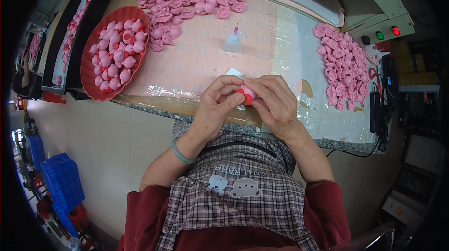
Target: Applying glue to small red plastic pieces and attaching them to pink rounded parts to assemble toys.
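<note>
Your left hand (216, 100) and right hand (279, 103) meet above the near edge of the worktop (201, 59), about midway along it, both with fingers curled inward. Between the fingertips of both you pinch one small pink piece (248, 92) with red parts on it; your fingers cover some of it, so its full shape can't be told. Just beyond your fingers lies a small white item (234, 72), partly hidden by them. Farther in, toward the far edge, a translucent bottle (232, 43) stands upright (its thin tip is pinkish purple). Near the worktop's left end you have a red bowl (122, 14) with a scalloped rim, filled with round pink pieces (112, 71) bearing red parts. Just left of that sits a long black tray (97, 10), with small pink and red pieces inside on a white lining. A wide heap of pink ruffled pieces (187, 1) spreads along the far edge, reaching toward the bowl. Another pink heap (345, 66) lies near the right edge, well apart from your hands. Beyond it, at the far right corner, a pale machine housing (384, 25) shows a green light and a red light.
</note>
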Demonstrator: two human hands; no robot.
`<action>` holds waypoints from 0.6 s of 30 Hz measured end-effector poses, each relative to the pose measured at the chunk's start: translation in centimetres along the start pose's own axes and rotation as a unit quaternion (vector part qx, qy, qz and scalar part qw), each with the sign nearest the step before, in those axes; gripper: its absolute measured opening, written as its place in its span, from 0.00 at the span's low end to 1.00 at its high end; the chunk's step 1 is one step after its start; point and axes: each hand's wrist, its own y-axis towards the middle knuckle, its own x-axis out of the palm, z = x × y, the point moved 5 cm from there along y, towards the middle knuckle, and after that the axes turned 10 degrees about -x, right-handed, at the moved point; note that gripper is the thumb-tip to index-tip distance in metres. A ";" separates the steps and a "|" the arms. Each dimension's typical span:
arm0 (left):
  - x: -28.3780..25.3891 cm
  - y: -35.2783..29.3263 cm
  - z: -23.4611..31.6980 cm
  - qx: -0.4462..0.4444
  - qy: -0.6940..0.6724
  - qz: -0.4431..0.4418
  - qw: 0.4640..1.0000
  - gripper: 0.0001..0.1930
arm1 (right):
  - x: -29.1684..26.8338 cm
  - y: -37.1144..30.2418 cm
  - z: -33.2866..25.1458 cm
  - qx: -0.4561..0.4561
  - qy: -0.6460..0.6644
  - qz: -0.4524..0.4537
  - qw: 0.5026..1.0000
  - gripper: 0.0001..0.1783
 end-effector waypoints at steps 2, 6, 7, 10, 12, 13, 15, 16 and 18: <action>0.0 0.0 0.0 -0.005 0.004 0.001 1.000 0.16 | 0.0 0.0 0.0 -0.005 -0.003 0.005 1.000 0.25; 0.0 -0.1 0.2 -0.008 0.000 -0.014 1.000 0.16 | 0.2 0.0 0.0 -0.004 0.003 0.005 1.000 0.24; 0.2 -0.2 0.4 0.003 0.006 -0.026 1.000 0.17 | 0.2 -0.1 0.2 0.003 0.006 0.012 1.000 0.25; 0.1 -0.5 0.7 -0.004 -0.019 -0.042 0.999 0.17 | 0.1 0.0 0.3 0.016 0.015 0.014 1.000 0.26; 0.0 -0.4 0.5 -0.022 -0.050 -0.044 0.998 0.17 | -0.1 0.2 0.2 0.021 0.022 0.010 0.999 0.26; -0.1 -0.3 0.3 -0.012 -0.039 -0.036 0.999 0.17 | -0.2 0.4 0.1 0.028 0.031 0.005 0.999 0.24; -0.3 -0.2 0.0 -0.001 -0.026 -0.027 0.999 0.16 | -0.2 0.4 -0.1 0.034 0.040 0.001 0.999 0.23; -0.3 -0.2 -0.1 0.011 -0.020 -0.026 0.999 0.16 | -0.2 0.2 0.1 0.056 0.059 0.011 0.997 0.22; -0.2 -0.3 -0.1 0.024 -0.013 -0.024 0.999 0.15 | -0.3 0.0 0.3 0.077 0.080 0.020 0.994 0.22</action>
